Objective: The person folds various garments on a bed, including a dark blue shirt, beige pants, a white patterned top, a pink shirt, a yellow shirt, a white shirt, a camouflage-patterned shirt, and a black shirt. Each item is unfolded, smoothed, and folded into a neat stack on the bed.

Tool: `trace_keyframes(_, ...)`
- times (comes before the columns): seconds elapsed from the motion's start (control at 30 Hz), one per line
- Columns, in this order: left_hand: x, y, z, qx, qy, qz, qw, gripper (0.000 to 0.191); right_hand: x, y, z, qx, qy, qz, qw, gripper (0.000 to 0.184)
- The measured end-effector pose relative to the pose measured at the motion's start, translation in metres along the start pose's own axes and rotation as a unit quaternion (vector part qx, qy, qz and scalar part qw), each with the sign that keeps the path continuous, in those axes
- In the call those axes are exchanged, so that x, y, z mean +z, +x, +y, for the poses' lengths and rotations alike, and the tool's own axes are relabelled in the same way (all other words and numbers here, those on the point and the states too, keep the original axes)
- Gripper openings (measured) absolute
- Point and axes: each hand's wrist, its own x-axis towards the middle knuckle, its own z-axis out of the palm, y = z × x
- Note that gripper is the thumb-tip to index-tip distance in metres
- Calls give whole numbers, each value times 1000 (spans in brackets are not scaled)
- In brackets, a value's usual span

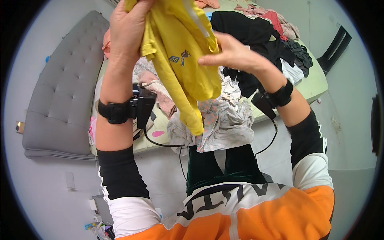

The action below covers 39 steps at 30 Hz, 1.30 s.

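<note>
A yellow long-sleeved top (168,33) hangs in front of me, with a small printed figure on its front and a pale stripe near its upper right edge. My left hand (129,33) grips its upper left part, and the fingertips run past the picture's top. At the right edge is my right hand (237,54), slightly blurred, its thumb across the front and its fingers hidden behind the cloth. One sleeve dangles over a crumpled grey patterned cloth (234,126), which lies at the bed's near edge above my knees.
Behind the top, a bed (312,85) bears piled clothes, including black garments (240,27), a white piece (291,72) and pink cloth (160,96). A grey tufted headboard (69,81) stands left. Strapped wrist devices (145,108) trail cables (271,138). A black chair back (334,49) stands right.
</note>
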Motion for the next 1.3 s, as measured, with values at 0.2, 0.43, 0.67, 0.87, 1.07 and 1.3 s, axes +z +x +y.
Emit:
trace_keyframes(0.2, -64, -5, -14, -138, 239, 58, 959, 31, -81, -20, 44, 101, -88, 101, 986, 18)
trace_keyframes(0.43, -108, -11, 9, -22, 197, 90, 976, 23, -133, -19, -20, -80, -317, 223, 918, 32)
trace_keyframes(0.67, -132, -165, 27, -127, 442, -173, 871, 39, -70, -148, -3, -52, -426, 76, 900, 26)
trace_keyframes(0.87, -131, -271, -36, -385, 310, -225, 840, 33, -20, -215, 42, 179, -307, -177, 918, 22)
trace_keyframes(1.07, -170, -233, -130, -510, 177, -46, 841, 30, -41, -156, 131, 185, -149, -147, 960, 16)
trace_keyframes(1.3, -182, -217, -204, -483, 272, 177, 813, 63, -42, -157, 220, 285, -328, 143, 889, 42)
